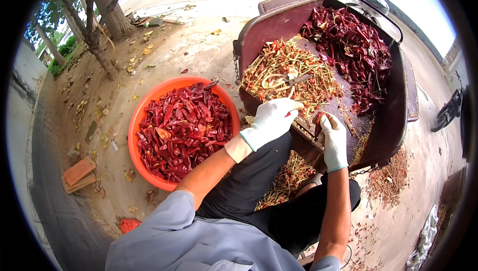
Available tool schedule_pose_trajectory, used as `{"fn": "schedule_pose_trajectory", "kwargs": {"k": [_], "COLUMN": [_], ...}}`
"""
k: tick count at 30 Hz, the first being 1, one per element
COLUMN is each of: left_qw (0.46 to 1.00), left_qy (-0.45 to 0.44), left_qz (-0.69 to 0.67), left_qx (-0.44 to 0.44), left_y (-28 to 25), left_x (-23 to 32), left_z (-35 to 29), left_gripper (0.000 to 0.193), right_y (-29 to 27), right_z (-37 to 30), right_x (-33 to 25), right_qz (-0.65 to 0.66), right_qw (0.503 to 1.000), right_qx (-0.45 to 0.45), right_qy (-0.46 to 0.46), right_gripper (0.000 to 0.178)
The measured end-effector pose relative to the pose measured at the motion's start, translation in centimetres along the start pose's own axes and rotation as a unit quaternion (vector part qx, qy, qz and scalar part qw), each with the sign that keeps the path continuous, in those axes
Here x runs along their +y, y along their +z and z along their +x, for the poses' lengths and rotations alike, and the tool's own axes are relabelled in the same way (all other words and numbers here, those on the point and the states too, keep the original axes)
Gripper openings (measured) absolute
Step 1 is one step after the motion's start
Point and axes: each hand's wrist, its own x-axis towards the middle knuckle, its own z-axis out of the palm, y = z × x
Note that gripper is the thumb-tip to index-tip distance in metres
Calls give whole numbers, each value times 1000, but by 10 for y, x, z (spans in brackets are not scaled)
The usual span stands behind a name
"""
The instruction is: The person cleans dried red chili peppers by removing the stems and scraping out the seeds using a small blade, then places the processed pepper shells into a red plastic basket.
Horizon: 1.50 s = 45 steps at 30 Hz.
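Observation:
My left hand (275,117), in a white knit glove, is closed with a small red piece of chili (289,114) showing at its fingertips. Facing it across a small gap, my gloved right hand (334,140) pinches a dried red chili (317,125) between thumb and fingers. Both hands are over the near edge of a maroon cart bed (256,34). Beyond my left hand, scissors (295,80) with pale handles rest on a heap of chili stems (318,89). To the left, an orange basin (134,144) is filled with cut dried red chilies (184,126).
Dark whole dried chilies (351,47) are piled on the cart's far right side. More stems (286,179) lie on the ground between my legs, and others (391,179) beside the cart. Bricks (78,172) sit at the left, near a tree (113,7). A chain (236,69) hangs at the cart corner.

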Motion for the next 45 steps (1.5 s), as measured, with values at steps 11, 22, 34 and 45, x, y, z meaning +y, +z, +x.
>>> {"fn": "schedule_pose_trajectory", "kwargs": {"k": [11,22,34,45], "left_qw": [932,939,854,955], "left_qy": [-76,-146,-116,-50], "left_qz": [314,264,-496,-277], "left_qx": [-162,-165,-103,-93], "left_y": [11,7,9,54], "left_x": [-87,-93,-19,26], "left_z": [97,88,95,72], "left_gripper": [28,45,49,24], "right_y": [-54,-70,-64,-41], "right_z": [57,61,59,35], "right_x": [-20,-3,-15,-25], "right_qz": [-13,404,403,224], "right_qw": [997,913,913,971], "right_qx": [37,-12,-48,-29], "right_qy": [-69,60,-46,-78], "right_gripper": [30,18,20,27]}}
